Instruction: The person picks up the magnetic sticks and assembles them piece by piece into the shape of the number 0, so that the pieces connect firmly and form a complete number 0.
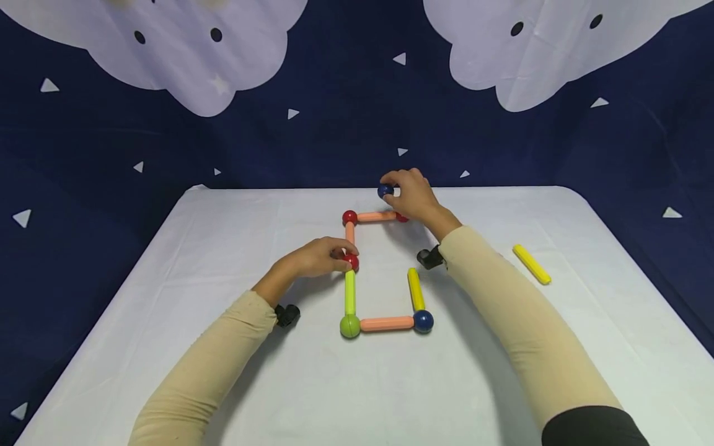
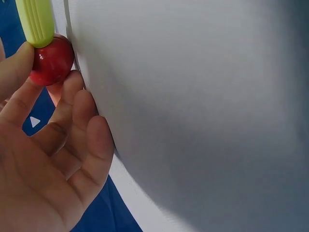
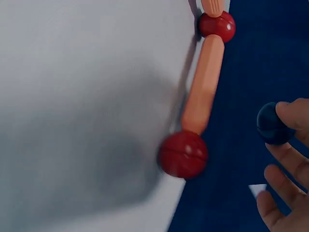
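Thumb and fingers of my left hand [image 1: 320, 256] pinch a red ball [image 2: 52, 60] at the middle of the shape's left side. A lime green stick [image 1: 349, 292] meets that ball on the near side, an orange stick [image 1: 349, 231] on the far side. My right hand [image 1: 414, 195] holds a dark blue ball [image 3: 273, 124] between thumb and fingertips, raised off the table. Near it, another orange stick [image 3: 203, 87] joins two red balls; the right-hand red ball [image 3: 182, 154] is partly hidden by the hand in the head view.
At the near end, a green ball [image 1: 349, 326], an orange stick [image 1: 387, 323] and a blue ball [image 1: 423, 321] form a row. One yellow stick [image 1: 416, 289] points away from the blue ball. Another yellow stick [image 1: 532, 264] lies loose on the white tabletop [image 1: 251, 248].
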Available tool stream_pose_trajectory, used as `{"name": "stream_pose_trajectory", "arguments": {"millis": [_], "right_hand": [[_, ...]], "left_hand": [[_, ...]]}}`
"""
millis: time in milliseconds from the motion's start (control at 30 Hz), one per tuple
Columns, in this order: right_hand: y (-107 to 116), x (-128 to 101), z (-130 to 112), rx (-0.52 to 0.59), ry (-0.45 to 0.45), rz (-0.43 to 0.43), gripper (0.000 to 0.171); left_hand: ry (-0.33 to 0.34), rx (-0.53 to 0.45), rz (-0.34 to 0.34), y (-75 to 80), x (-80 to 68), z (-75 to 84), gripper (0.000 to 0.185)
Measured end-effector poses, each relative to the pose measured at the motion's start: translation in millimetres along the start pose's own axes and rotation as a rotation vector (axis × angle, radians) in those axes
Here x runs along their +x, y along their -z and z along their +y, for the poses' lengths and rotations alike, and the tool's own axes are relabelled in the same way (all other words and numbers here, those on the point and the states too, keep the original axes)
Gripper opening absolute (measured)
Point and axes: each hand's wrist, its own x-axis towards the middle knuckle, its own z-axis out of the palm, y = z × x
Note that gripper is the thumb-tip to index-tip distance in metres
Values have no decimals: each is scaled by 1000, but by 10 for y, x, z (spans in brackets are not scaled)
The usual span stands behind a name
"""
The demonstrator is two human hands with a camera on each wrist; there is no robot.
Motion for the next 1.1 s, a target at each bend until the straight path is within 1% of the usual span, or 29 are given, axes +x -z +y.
{"name": "stream_pose_trajectory", "arguments": {"millis": [67,167,267,333,433,500,533,600,700,833,967,1100], "right_hand": [[76,-79,-6,-27,68,-25,39],[178,-210,0,-68,178,-88,39],[259,-355,19,-85,256,-188,34],[283,-458,46,-71,277,-278,28],[255,-610,105,-24,275,-407,21],[201,-703,163,3,269,-461,20],[165,-743,193,14,266,-474,19],[93,-814,261,32,268,-478,20],[30,-911,348,59,280,-448,21],[-3,-1008,407,93,326,-424,27],[-34,-1046,414,81,364,-431,32],[-63,-1061,397,47,380,-415,32]], "left_hand": [[-5,1,0,-2,8,-5,34],[-9,8,4,5,15,-7,34],[-14,2,12,14,10,-7,34],[-15,-5,14,20,-1,-9,33],[-15,-10,7,18,-8,-19,34],[-15,-9,4,14,-9,-24,34],[-16,-9,4,9,-7,-27,34],[-19,-11,2,-3,2,-35,34],[-30,-15,-3,-10,14,-27,33],[-31,-14,-11,-15,19,-22,33],[-18,-15,-5,-1,9,-17,33],[-17,-14,-3,7,2,-24,33]]}}
